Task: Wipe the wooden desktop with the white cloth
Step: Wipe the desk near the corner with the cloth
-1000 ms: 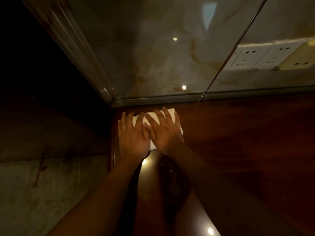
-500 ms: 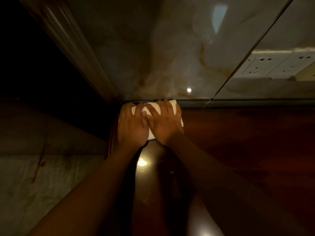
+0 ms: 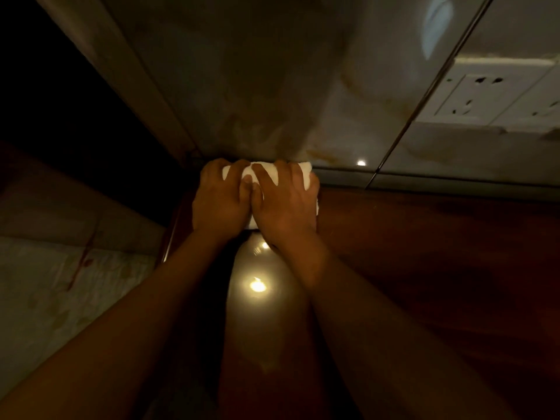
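A folded white cloth [image 3: 272, 172] lies at the far left corner of the dark, glossy wooden desktop [image 3: 424, 253], pressed up against the foot of the wall. My left hand [image 3: 219, 201] lies on its left half and my right hand [image 3: 285, 207] on its right half, thumbs touching. The fingers of both hands curl over the cloth's far edge and press it down. Most of the cloth is hidden under the hands.
A shiny marble-look wall panel [image 3: 257, 86] rises right behind the cloth, with a metal seam [image 3: 424, 98] and white power sockets [image 3: 478, 95] at the upper right. The desk's left edge [image 3: 169, 237] drops to a pale floor [image 3: 45, 298]. Lamp reflections glare on the desktop between my forearms.
Both hands have pushed the cloth away from me, from a little short of the wall to right against its foot. The fingers now curl more over the cloth.
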